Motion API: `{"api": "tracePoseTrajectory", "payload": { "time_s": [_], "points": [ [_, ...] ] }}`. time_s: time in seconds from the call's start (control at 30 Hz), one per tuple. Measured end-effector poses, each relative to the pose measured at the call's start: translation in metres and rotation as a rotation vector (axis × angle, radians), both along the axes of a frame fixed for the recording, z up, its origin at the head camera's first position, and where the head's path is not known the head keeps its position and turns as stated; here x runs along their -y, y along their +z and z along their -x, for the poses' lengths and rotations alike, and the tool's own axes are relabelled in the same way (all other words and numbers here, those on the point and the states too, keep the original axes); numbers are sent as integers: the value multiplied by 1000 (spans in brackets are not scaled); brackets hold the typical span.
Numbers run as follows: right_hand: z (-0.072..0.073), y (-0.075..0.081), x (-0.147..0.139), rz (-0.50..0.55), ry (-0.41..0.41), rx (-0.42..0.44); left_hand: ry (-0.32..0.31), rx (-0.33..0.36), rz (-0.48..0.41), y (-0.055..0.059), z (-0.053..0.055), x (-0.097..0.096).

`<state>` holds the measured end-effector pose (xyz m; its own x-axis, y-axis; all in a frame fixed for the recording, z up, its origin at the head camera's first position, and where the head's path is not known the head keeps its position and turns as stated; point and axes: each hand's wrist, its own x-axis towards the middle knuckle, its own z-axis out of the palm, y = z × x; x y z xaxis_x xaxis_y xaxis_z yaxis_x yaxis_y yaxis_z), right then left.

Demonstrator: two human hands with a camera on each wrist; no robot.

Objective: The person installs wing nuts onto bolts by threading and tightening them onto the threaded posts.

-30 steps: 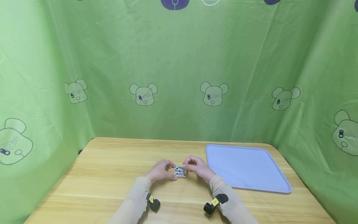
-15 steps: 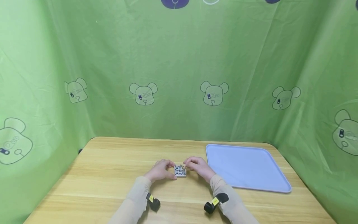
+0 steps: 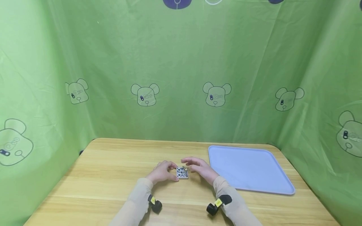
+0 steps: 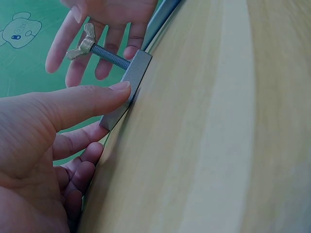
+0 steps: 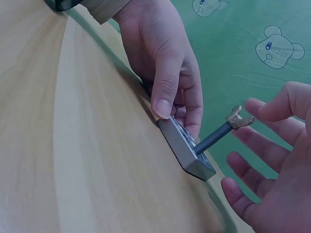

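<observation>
Spread over the top and sides of the head view, a green curtain (image 3: pixel 181 62), printed with outlined bear heads (image 3: pixel 216 96) and cut off at the upper edge; below, a wood-grain counter (image 3: pixel 127 153), running out of the frame at the bottom; at its right, a shallow lilac tray (image 3: pixel 249 169), lower left corner hidden behind the right sleeve (image 3: pixel 240 204); at lower centre, the left sleeve (image 3: pixel 133 197), cut off like the other by the bottom edge; just below the middle of the frame, the left hand (image 3: pixel 162 172), thumb and fingers clamped on opposite edges of a small, square grey block (image 5: pixel 183 151); opposite, the right hand (image 3: pixel 200 168), standing between block and tray, fingers apart and loosely bent, palm cut off at the right edge of the right wrist view; strapped at both wrists, black cameras (image 3: pixel 156 206) with yellow labels (image 3: pixel 218 202); on the counter between both hands, the block, its holed top tiny in the head view and nearly edge-on in the wrist views; rising from its upper right corner, a threaded bolt (image 5: pixel 214 139), lower end hidden inside; at the free end, a brass-coloured wing piece (image 5: pixel 240 118), right fingers close around; contact there, cannot tell.
</observation>
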<state>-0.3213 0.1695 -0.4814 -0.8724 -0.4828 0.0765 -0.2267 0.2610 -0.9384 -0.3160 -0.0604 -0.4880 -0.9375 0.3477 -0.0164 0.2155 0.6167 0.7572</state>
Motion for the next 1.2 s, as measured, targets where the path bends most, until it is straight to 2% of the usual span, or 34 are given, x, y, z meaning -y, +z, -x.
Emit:
{"api": "tracePoseTrajectory", "payload": {
  "time_s": [0.23, 0.5, 1.2],
  "points": [
    [-1, 1, -1, -40, 33, -5, -2, 2, -3, -1, 0, 0],
    [0, -2, -2, -31, 32, -11, -2, 5, -10, -1, 0, 0],
    [-2, 1, 1, 31, -66, 4, 7, 0, 1, 0, -1, -1]
  ]
}}
